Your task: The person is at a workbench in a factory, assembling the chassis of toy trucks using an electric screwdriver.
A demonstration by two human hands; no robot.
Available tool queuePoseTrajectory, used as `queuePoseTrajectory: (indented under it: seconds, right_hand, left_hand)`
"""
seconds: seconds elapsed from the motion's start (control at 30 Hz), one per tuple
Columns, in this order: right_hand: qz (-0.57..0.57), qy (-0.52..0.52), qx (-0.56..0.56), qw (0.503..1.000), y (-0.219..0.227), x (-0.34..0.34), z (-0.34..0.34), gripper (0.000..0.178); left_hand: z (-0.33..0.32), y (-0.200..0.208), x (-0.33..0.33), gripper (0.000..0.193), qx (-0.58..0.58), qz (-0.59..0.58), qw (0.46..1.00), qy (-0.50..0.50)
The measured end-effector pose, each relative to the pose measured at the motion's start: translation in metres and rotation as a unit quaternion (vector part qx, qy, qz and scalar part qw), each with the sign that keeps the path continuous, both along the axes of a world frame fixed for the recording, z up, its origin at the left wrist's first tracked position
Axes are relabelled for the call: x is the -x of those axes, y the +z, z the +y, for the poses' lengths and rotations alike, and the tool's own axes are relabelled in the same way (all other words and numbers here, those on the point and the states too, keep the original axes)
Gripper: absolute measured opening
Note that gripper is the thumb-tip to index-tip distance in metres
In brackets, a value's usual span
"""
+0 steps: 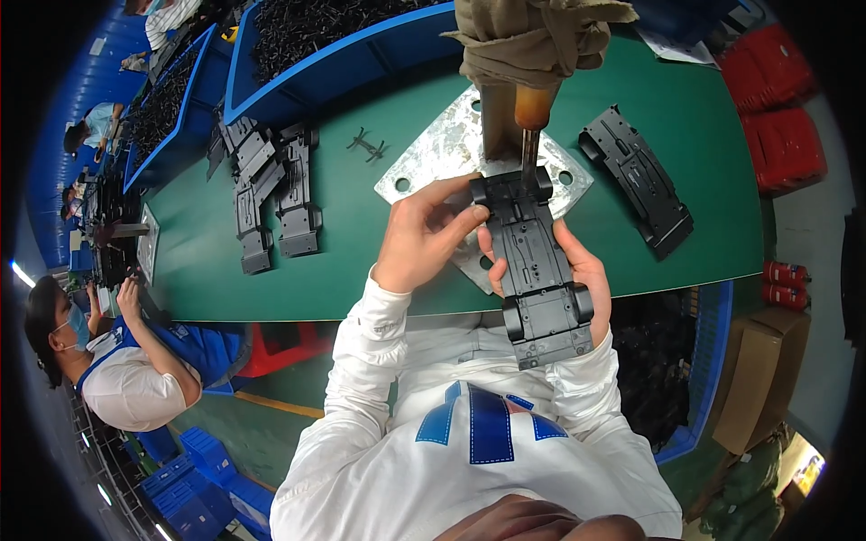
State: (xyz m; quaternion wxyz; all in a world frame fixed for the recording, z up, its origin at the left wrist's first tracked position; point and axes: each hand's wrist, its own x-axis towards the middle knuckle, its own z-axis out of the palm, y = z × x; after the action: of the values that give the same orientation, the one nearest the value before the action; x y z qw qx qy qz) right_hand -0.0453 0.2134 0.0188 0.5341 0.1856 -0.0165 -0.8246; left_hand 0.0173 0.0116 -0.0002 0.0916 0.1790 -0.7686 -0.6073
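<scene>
Head view. The left grip (419,236), a bare hand, is closed with thumb and fingers on the far left corner of a long black moulded plastic part (534,257). The right grip (585,269) is clamped around the same part from beneath, thumb along its right edge. The part lies above the near edge of a green surface (460,284), its far end over a silvery metal plate with round holes (428,162). A cloth-wrapped tool with an amber handle (532,108) points down at that end; tip contact cannot be determined.

On the surface, left: stacked black plastic parts (293,194) and small black rod-like pieces (365,144). Far left: a large blue plastic bin (361,68) holding small black components. Right: a single black plastic part (636,180), lying diagonally.

Room, right: red plastic stools (780,158), a brown cardboard box (762,383). Left: a seated co-worker in white (135,383); blue plastic crates (203,482) on the green floor (271,437).
</scene>
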Motion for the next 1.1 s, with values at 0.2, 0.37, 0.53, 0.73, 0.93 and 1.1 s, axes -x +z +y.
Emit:
queuePoseTrajectory:
  seconds: [0.2,0.37,0.53,0.73,0.93,1.1]
  right_hand:
    - [-0.013,-0.002,0.013,1.0,0.001,0.0,-0.005,0.053]
    - [-0.031,-0.001,0.001,1.0,0.011,0.0,-0.009,0.054]
    - [-0.011,0.001,0.006,1.0,0.015,-0.003,-0.008,0.054]
    - [0.002,0.003,-0.002,1.0,0.016,-0.001,-0.008,0.055]
    - [-0.015,0.001,0.001,1.0,0.02,-0.001,-0.01,0.055]
    - [-0.015,-0.003,-0.012,1.0,0.023,-0.001,-0.01,0.054]
  left_hand:
    - [-0.004,0.005,0.0,0.041,-0.03,-0.007,0.999,-0.007]
    - [-0.007,0.009,-0.002,0.035,-0.033,-0.003,0.999,-0.035]
    - [-0.003,0.02,-0.002,0.034,-0.078,0.019,0.997,-0.021]
    - [-0.002,0.023,0.0,0.033,-0.061,0.0,0.998,-0.018]
    - [-0.002,0.022,0.0,0.033,-0.057,-0.001,0.998,-0.013]
    - [-0.002,0.023,0.0,0.033,-0.06,0.003,0.998,-0.012]
